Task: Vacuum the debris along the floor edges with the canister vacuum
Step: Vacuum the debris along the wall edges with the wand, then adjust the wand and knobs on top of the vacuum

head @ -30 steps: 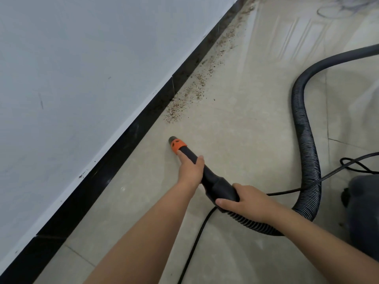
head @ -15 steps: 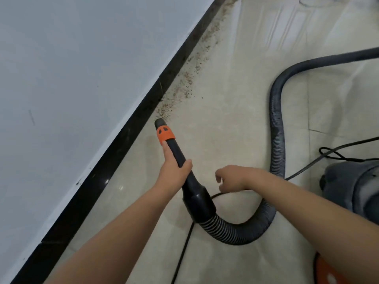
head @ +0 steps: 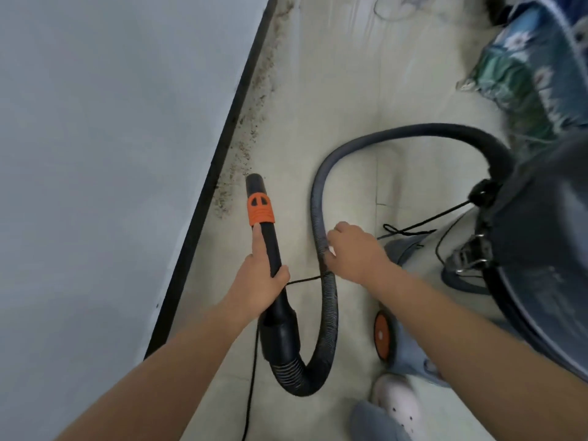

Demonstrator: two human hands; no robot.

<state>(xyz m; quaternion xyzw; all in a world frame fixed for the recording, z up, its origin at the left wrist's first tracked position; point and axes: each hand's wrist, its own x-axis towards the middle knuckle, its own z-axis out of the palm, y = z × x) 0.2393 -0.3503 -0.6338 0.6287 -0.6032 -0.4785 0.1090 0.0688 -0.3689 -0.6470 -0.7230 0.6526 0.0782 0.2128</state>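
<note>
— Canister vacuum (head: 521,275), grey drum: location?
— Right, beside a pale shoe (head: 399,405).
— Hands?
— Left hand (head: 257,281) grips black orange-banded nozzle wand (head: 265,230); right hand (head: 353,253) curls round ribbed black hose (head: 321,218).
— Brown crumb debris (head: 245,144)?
— Ahead, along black skirting (head: 222,144).

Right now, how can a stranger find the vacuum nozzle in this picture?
Follow the black baseboard to the debris. Beside it, the left hand holds a black nozzle. Only it wears an orange collar.

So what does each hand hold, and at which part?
Left hand grips the nozzle tube just below its orange band. Right hand grips the ribbed hose mid-length.
</note>
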